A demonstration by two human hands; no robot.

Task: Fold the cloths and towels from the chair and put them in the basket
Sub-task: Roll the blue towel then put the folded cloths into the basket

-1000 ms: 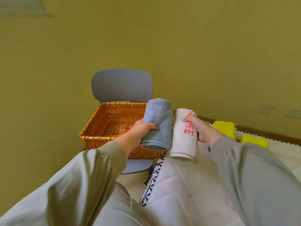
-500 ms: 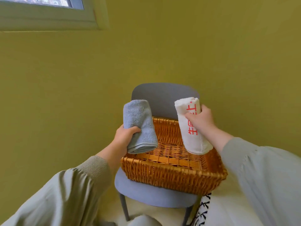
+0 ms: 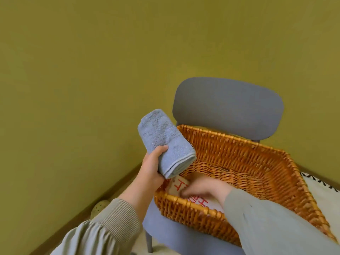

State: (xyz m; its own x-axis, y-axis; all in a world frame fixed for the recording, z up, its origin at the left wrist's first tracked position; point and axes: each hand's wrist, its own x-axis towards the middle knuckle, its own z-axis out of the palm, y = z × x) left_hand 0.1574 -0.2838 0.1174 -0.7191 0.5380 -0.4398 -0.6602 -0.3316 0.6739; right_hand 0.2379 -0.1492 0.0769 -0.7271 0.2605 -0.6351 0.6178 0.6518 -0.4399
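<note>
Blue towel [image 3: 165, 142], rolled, is clasped in curled fingers of the left hand [image 3: 151, 169] above the wicker basket [image 3: 239, 153]; right hand [image 3: 204, 188] lies on the white towel [image 3: 178, 185] inside, its grip unclear.

Domestic room, likely a bedroom. Olive-painted wall [image 3: 92, 70] with brown skirting board [image 3: 110, 188]. Upholstered blue-grey chair [image 3: 228, 107] bearing a wicker basket [image 3: 239, 155]; white cover [image 3: 322, 197] with black-patterned edge alongside.

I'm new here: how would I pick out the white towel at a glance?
Find the grey-blue chair against the green wall; a wicker basket sits on its seat. At the basket's near left corner, under the right hand, lies the white towel. Red lettering sets it apart from the plain blue towel the left hand holds above the rim.
</note>
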